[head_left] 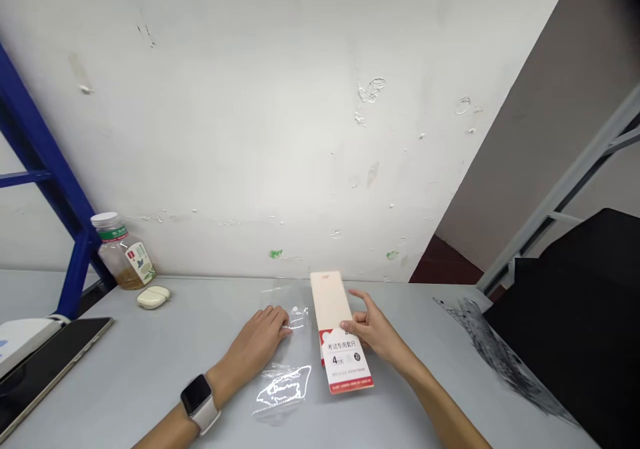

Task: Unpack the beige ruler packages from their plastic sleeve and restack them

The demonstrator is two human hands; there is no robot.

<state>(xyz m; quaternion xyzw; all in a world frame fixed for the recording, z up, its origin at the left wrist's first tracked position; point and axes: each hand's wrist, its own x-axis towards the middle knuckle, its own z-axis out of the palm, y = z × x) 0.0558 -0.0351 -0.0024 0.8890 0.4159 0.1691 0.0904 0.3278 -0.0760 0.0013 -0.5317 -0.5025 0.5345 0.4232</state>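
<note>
A long, flat cream package (336, 322) with a white and red label at its near end lies on the grey table (165, 362). My right hand (371, 329) rests against its right edge, thumb on top and fingers spread. A clear plastic sleeve (286, 369) lies just left of the package. My left hand (261, 342), with a smartwatch on the wrist, lies palm down on the sleeve's far part, fingers curled loosely and pressing it flat.
A plastic jar (121, 252) with a white lid and a small cream case (153, 296) stand by the wall at the left. A dark tablet (47, 362) lies near the left edge. A black bag (575, 316) and a patterned sheet (495, 349) sit at the right.
</note>
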